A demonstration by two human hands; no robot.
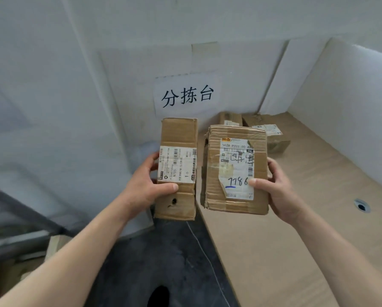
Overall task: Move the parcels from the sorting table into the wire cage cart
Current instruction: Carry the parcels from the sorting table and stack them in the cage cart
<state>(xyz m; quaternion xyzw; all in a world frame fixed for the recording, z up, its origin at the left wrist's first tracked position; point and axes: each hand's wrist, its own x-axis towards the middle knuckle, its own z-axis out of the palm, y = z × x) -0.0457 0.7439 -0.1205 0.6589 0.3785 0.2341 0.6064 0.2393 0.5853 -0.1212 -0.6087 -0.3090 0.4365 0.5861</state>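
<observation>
My left hand [149, 185] grips a narrow cardboard parcel [178, 134] with a white label, held upright in the air over the table's left edge. My right hand [276, 191] grips a wider, creased cardboard parcel [216, 165] marked "1786" on its label, held above the tan sorting table [296, 229]. The two held parcels sit side by side with a small gap. Two more cardboard parcels [272, 131] lie at the table's far corner, partly hidden behind the right-hand parcel. A blurred dark wire frame [26, 216], maybe the cage cart, shows at the lower left.
White foam boards [352, 96] wall the table at the back and right. A paper sign [186, 96] with black characters is taped to the back board. A dark floor [163, 251] lies left of the table edge. A round hole [362, 206] is in the table at right.
</observation>
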